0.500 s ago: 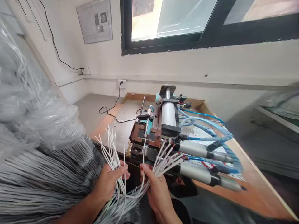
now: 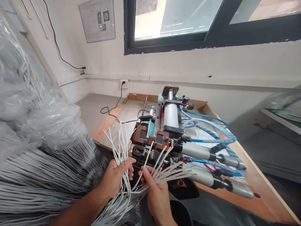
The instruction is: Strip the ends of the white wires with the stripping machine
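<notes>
Several white cables (image 2: 121,147) stand upright out of my left hand (image 2: 116,177), whose fingers are wrapped round them. Close beside it, my right hand (image 2: 156,191) is closed on another bunch of white cables (image 2: 174,171) that fans out to the right. One cable (image 2: 148,155) of this bunch is pinched between thumb and forefinger, its end up in front of the machine's jaws. The machine (image 2: 150,138) has brown blocks, metal cylinders and blue hoses, and lies just beyond my hands. Below, the cables of both bunches run together into a tangle.
A large stack of grey cables (image 2: 47,182) under clear plastic wrap (image 2: 51,122) fills the left side. The wooden-edged bench (image 2: 265,188) carries the machine, with a black cord (image 2: 113,115) and small white scraps on it. A wall and window are behind.
The single cable in my right fingers has come away from the machine's jaws and now leans freely. My left hand has shifted slightly right, and the machine's front cylinders show more rod.
</notes>
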The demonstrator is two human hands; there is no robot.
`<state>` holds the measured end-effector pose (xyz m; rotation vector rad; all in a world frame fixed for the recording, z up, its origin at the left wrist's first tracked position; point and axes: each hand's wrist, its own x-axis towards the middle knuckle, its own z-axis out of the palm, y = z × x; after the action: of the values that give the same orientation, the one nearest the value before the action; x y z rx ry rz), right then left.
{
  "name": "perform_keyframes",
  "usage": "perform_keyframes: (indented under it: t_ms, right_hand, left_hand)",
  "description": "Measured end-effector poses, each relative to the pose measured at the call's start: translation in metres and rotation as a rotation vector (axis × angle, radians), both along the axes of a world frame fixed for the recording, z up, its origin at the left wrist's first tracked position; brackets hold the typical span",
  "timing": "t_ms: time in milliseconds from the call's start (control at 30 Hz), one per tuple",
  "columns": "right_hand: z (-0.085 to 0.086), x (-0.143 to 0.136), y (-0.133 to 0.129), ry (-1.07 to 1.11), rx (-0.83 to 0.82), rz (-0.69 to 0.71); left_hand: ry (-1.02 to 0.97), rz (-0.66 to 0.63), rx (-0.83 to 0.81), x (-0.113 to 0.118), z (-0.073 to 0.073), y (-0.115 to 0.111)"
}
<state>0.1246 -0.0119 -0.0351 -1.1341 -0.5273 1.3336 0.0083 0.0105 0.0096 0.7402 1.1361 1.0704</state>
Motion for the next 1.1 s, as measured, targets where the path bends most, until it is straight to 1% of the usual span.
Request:
perform_keyframes:
  t_ms: [100,233,400,567,700,733,767,800,867,933,1000,1100]
  right_hand:
    - [0.001,0.002,0.003,0.056,-0.029,-0.045]
    - [0.009,0.002,0.010,0.140,-0.063,-0.071]
    - [0.016,0.002,0.016,0.212,-0.093,-0.037]
    - [0.021,0.003,0.016,0.262,-0.147,0.061]
    - [0.024,0.001,0.012,0.318,-0.060,0.263]
    - [0.024,0.001,0.011,0.323,-0.036,0.295]
    - [0.023,0.000,0.010,0.322,-0.021,0.291]
    - [0.022,-0.001,0.009,0.314,-0.014,0.255]
    - [0.019,-0.002,0.008,0.262,-0.020,0.143]
    - [0.016,-0.001,0.006,0.200,-0.042,0.074]
    - [0.013,0.001,0.005,0.153,-0.044,0.097]
    - [0.009,0.003,0.003,0.080,0.000,0.177]
  left_hand:
    - [-0.010,0.026,-0.011,-0.001,0.003,0.001]
    - [-0.002,0.048,-0.004,-0.001,0.004,0.001]
    - [0.045,0.061,0.018,-0.002,0.001,0.004]
    - [0.084,0.020,0.041,-0.003,-0.006,0.001]
    - [0.091,-0.063,0.060,-0.001,-0.014,-0.005]
    - [0.095,-0.081,0.061,-0.001,-0.016,-0.006]
    - [0.098,-0.095,0.059,-0.001,-0.017,-0.007]
    - [0.096,-0.104,0.059,-0.002,-0.017,-0.007]
    - [0.086,-0.103,0.078,-0.003,-0.017,-0.007]
    - [0.085,-0.075,0.122,-0.004,-0.016,-0.005]
    - [0.098,-0.042,0.162,-0.004,-0.014,-0.002]
    - [0.105,-0.018,0.154,-0.004,-0.011,0.000]
